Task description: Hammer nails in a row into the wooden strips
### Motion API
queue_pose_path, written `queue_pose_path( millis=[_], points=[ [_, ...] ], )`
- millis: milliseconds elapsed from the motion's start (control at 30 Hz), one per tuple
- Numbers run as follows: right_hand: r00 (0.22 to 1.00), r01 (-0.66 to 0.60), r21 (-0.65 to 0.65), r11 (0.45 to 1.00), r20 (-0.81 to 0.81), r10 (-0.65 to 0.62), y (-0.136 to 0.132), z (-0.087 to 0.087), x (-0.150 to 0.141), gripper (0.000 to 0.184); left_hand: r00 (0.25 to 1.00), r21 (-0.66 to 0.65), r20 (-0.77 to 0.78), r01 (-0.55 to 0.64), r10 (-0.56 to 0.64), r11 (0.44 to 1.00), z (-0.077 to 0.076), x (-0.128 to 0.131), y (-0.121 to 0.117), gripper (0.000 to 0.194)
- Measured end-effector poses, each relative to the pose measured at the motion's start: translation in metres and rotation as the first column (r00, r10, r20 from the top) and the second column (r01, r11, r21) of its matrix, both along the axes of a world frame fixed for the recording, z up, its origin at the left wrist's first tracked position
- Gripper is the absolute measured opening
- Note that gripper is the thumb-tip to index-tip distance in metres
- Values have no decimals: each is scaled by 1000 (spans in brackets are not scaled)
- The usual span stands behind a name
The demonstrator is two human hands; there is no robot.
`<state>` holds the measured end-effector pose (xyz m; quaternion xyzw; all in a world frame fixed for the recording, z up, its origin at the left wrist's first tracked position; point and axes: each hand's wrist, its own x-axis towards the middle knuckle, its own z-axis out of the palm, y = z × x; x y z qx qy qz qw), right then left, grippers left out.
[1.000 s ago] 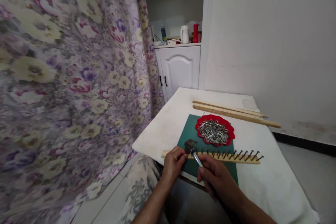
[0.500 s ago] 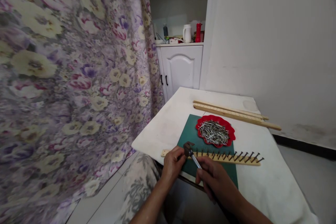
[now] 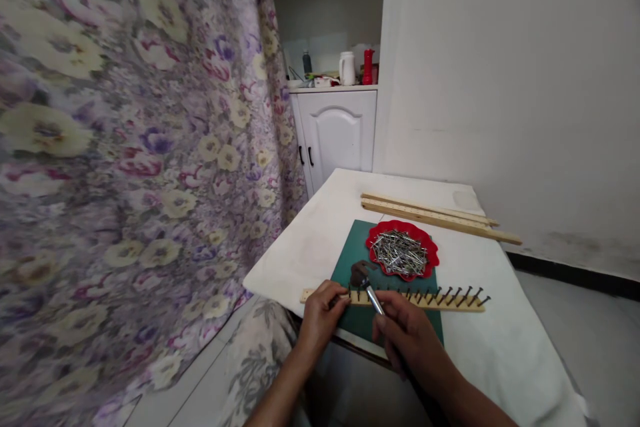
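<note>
A thin wooden strip point(image 3: 450, 301) lies across a green cutting mat point(image 3: 360, 250) near the table's front edge, with a row of several dark nails standing in it. My left hand point(image 3: 320, 315) pinches at the strip's left part, its fingers closed by a nail I can barely see. My right hand point(image 3: 407, 337) is closed round the metal handle of a small hammer point(image 3: 361, 276), whose dark head hovers just above the strip next to my left fingertips.
A red scalloped dish point(image 3: 431, 250) heaped with loose nails sits on the mat behind the strip. Two long wooden sticks point(image 3: 440, 217) lie at the back of the white table point(image 3: 310, 247). A flowered curtain point(image 3: 125, 147) hangs on the left; a white cabinet point(image 3: 340, 130) stands beyond.
The view has shifted a little leftward. The hammer head has stayed over the strip's left part, bobbing slightly; both hands keep their grips.
</note>
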<state>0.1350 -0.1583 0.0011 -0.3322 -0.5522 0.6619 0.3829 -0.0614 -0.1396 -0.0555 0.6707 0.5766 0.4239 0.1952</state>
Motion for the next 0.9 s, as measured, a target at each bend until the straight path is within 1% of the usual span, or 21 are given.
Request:
queue_pose_path(
  millis=[67,167,200,267,433,600,700,900],
  points=[
    [999,24,5,1000,-20,-24,-2,0,1,25,997,16,-82,-4,5,1000,-1,-8,1,13],
    [999,26,-8,1000,-33,-26,-5,0,0,25,964,31,-265,6,3,1000,-3,-21,4,23],
    [1000,12,-11,1000,-25,-13,-6,1,-1,25,952,31,-306,3,7,1000,-5,-24,5,28],
    [1000,4,-16,1000,-13,-5,-8,2,-2,24,933,12,-359,13,-8,1000,-6,-28,8,29],
    [1000,-6,-22,1000,16,6,-11,1,-3,27,901,-35,-428,55,-65,998,-2,-20,10,20],
    [999,-9,-22,1000,39,9,-11,0,-2,30,875,-59,-483,13,-40,998,5,-4,6,9],
    [999,-9,-14,1000,45,9,-12,-1,-3,31,860,-59,-510,-19,-14,998,5,3,3,8],
    [999,-8,-14,1000,36,8,-11,-3,-4,30,856,-80,-517,-24,-21,996,7,8,-2,15]
  ],
)
